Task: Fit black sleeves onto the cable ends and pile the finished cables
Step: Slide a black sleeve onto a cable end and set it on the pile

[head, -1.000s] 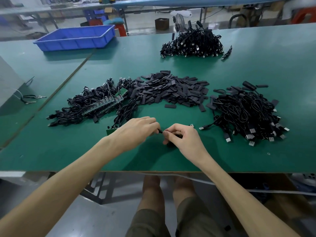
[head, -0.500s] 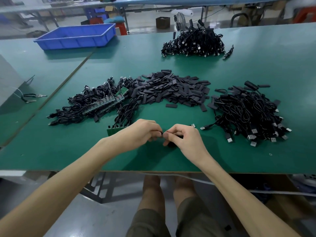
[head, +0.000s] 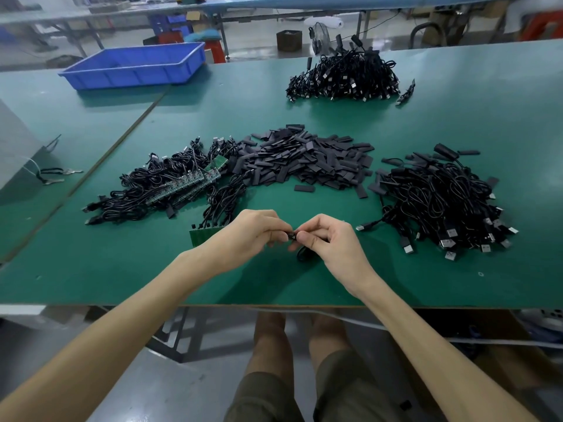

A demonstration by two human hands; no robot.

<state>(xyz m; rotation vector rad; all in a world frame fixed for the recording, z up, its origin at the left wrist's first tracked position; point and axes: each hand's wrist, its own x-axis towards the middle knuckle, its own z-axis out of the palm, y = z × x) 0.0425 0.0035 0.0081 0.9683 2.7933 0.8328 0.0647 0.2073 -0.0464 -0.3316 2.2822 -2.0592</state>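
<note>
Seen from the head camera, a person sits at a green table (head: pixel 122 269). A big heap of flat black sleeves (head: pixel 304 162) lies in the middle of it.

Just in front of the sleeves, near the table edge, the left hand (head: pixel 249 236) and the right hand (head: pixel 332 242) meet fingertip to fingertip. Both hands have curled fingers and pinch the end of one black cable (head: pixel 293 236) between them. That end is too small to tell if a sleeve is on it. A loop of the cable hangs under the right hand.

Right of the sleeves lies the right pile (head: pixel 441 202) of cables. Left of the sleeves, touching them, lies the left pile (head: pixel 158 190), with green boards (head: pixel 213 169) on it. Far behind the sleeves lies the far pile (head: pixel 344 77). A blue tray (head: pixel 134 65) sits far back and to the left of the sleeves.
</note>
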